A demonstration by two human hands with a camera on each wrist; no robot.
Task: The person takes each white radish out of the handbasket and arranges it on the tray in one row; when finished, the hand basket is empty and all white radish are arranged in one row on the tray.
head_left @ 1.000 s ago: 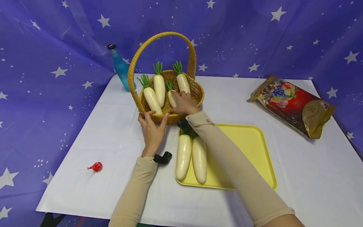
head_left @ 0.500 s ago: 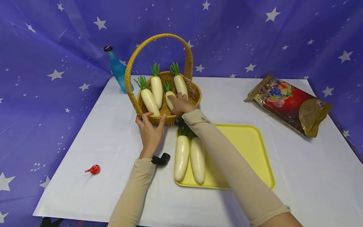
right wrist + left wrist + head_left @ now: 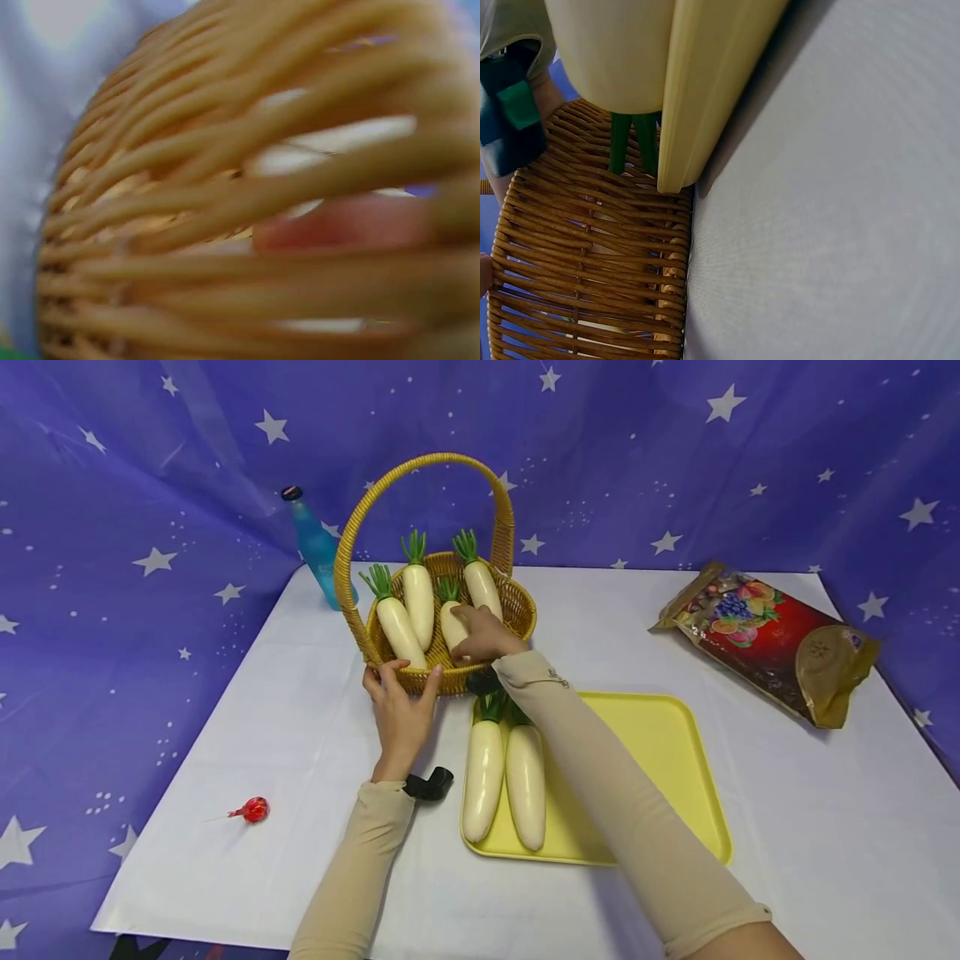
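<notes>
A wicker basket [image 3: 525, 610] with a tall arched handle holds several white radishes with green tops. My right hand [image 3: 487, 633] reaches over its front rim and pinches the short white radish [image 3: 451, 620] between thumb and fingers. Left of it lean a front radish [image 3: 401, 631] and a back radish [image 3: 418, 602]; another radish [image 3: 482, 587] leans behind my hand. With spread fingers, my left hand [image 3: 401, 718] touches the basket's front-left rim. Through the weave in the right wrist view, a fingertip [image 3: 345, 225] shows, blurred. The left wrist view shows the basket's outer wall [image 3: 592, 247].
Two radishes, the left one [image 3: 483, 785] and the right one [image 3: 527, 789], lie on a yellow tray [image 3: 652, 743] under my right forearm. A blue bottle [image 3: 318, 552] stands behind left, a red lollipop [image 3: 255, 810] lies front left, and a red-brown packet [image 3: 772, 643] lies right.
The whole view shifts slightly as the head moves. Both hands keep their places, the right at the short radish and the left at the rim; the radishes look unmoved.
</notes>
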